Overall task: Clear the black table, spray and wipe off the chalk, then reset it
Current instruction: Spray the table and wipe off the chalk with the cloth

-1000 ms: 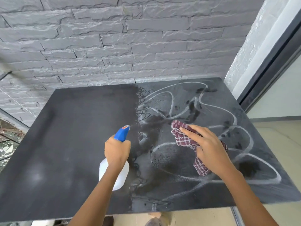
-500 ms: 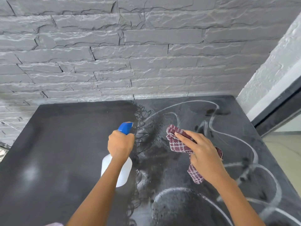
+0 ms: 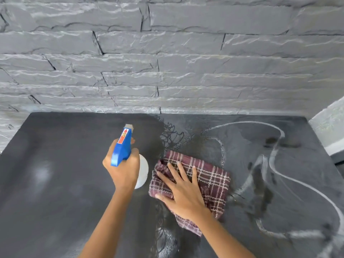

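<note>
Head camera looks down on a black table [image 3: 55, 174] set against a grey stone wall [image 3: 167, 62]. The 2 hands work close beside each other near the middle of the top.

The left hand [image 3: 123, 174] grips a spray bottle [image 3: 122, 146], its fingers curled round the neck under the blue trigger head. The grey nozzle points away from the person, toward the wall, and a red arrow label runs along the top of the head. The bottle's white body shows just right of the knuckles, between the 2 hands. I cannot tell whether it touches the table.

The right hand [image 3: 183, 192] lies flat, its fingers [image 3: 175, 170] straight and spread, pressing a maroon checked cloth [image 3: 210, 177] onto the table. The crumpled cloth spreads out past the fingertips and to the right of the hand, and a corner trails back beside the wrist. Its left edge sits just beside the bottle's white body.

Left of the left hand the surface is dark and matte, with a faint pale haze. Right of the right hand, white chalk lines [image 3: 279, 131] loop across a greyer, smeared surface with dark wet patches. Just ahead of the right fingertips, thin dark scribbles [image 3: 171, 136] mark the border between the darker and greyer parts. More scribble and speckled wetness lie between the 2 forearms.
</note>
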Demonstrator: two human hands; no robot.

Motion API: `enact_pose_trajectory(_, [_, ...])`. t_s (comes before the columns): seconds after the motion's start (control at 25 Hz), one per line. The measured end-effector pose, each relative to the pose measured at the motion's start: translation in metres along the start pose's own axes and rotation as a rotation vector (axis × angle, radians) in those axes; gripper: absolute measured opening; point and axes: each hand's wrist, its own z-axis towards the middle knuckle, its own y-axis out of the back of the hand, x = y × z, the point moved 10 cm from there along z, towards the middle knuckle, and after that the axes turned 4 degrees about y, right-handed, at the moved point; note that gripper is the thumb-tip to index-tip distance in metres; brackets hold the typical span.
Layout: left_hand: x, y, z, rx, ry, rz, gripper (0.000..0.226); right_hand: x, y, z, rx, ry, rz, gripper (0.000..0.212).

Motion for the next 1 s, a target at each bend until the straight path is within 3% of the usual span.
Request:
enact_pose_trajectory(0.24, [0.027, -0.010, 0.028, -0.038, 0.003, -0.083, 0.031, -0.060, 0.027, 0.124, 0.022, -0.002, -0.092, 0.071])
enact_pose_trajectory(0.44, [0.048, -0.010, 0.025, -0.124, 0.140, -0.176, 0.019, -0.009, 0.026, 0.219, -0.010, 0.171, -0.101, 0.067])
enact_pose_trajectory(0.6, [0.037, -0.011, 0.029, -0.078, -0.026, -0.116, 0.026, -0.014, 0.028, 0.226, -0.071, 0.095, -0.042, 0.065])
enact_pose_trajectory(0.76, [0.039, -0.013, 0.030, -0.060, -0.056, -0.112, 0.027, -0.102, 0.045, 0.174, -0.157, -0.124, -0.129, 0.070])
enact_pose_trajectory(0.88, [0.041, -0.015, 0.031, -0.042, -0.058, -0.127, 0.032, -0.167, 0.050, 0.133, -0.139, -0.409, -0.105, 0.072])
enact_pose_trajectory(1.0, [0.042, -0.017, 0.033, -0.020, -0.047, -0.144, 0.037, -0.163, 0.043, 0.119, -0.138, -0.614, -0.007, 0.070])
